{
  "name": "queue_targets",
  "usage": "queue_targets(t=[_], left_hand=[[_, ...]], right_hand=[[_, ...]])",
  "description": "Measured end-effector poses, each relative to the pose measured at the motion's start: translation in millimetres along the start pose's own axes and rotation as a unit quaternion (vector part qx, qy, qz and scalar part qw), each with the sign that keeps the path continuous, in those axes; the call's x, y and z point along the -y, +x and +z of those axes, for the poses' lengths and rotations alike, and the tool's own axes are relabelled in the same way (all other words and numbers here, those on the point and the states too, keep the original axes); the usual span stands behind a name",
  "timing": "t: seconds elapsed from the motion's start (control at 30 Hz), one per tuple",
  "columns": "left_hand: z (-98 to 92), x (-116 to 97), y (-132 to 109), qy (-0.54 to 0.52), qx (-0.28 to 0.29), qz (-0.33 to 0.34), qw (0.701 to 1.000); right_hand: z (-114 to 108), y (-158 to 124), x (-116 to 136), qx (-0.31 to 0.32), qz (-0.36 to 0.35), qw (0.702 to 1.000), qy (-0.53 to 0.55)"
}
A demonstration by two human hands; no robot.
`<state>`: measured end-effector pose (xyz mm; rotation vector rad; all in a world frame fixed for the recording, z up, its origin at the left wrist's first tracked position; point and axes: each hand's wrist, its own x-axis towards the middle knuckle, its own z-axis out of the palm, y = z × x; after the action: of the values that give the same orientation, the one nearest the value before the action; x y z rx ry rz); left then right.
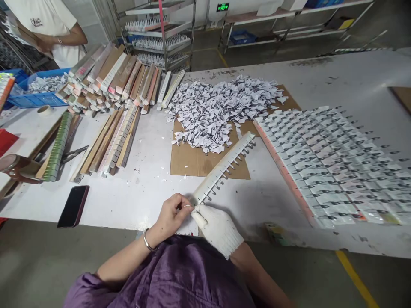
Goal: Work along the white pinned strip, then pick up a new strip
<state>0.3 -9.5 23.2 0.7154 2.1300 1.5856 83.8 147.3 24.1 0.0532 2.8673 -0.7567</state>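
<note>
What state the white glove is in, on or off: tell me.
On: the white glove covers the right hand, its cuff at the wrist.

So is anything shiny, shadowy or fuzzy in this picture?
In the head view, pale glare spreads over the far right of the white table; in the head view, a soft shadow lies beside the gloved right hand; also in the head view, the rack behind looks softer than the pale strip.

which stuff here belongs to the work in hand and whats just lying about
Apparently in use:
long pale strip
heap of white pieces
cardboard sheet
strips laid side by side

Apparently just lying about:
phone
pale roll
</note>
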Motion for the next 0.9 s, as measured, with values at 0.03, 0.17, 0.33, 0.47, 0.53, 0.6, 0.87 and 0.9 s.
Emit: queue_targets(t=[0.03,0.17,0.33,0.47,0.53,0.6,0.87,0.9], left_hand=[[1.9,-0.1,-0.8,0.023,-0.026,0.018,0.999],[6.7,1.0,2.3,-0.014,-0.048,-0.018,0.999],[7.9,10.5,18.1,-0.309,0.081,-0.265,0.91],[13.4,17.6,18.3,-0.391,0.075,-0.334,0.854],[15.8,18.1,13.0,-0.374,0.066,-0.274,0.884],[16.6,16.4,6.0,-0.307,0.067,-0.189,0.93],[8.9,1.4,-9.4,-0.018,0.046,0.001,0.999],[6.5,0.0,-9.1,-0.034,0.061,-0.021,0.997]], right_hand=[[-0.5,-0.3,0.7,0.009,-0.002,0.999,-0.035],[3.2,-3.5,-1.5,0.004,0.002,0.997,-0.082],[15.3,-8.1,-12.2,-0.024,0.031,0.998,-0.05],[23.2,-12.9,-17.3,-0.023,0.041,0.998,-0.04],[24.9,-16.5,-20.1,-0.024,0.047,0.998,-0.034],[26.0,-19.9,-23.5,-0.026,0.05,0.998,-0.03],[24.5,-25.4,-24.7,-0.02,0.032,0.999,-0.034],[22.3,-25.9,-22.7,-0.017,0.028,0.999,-0.03]])
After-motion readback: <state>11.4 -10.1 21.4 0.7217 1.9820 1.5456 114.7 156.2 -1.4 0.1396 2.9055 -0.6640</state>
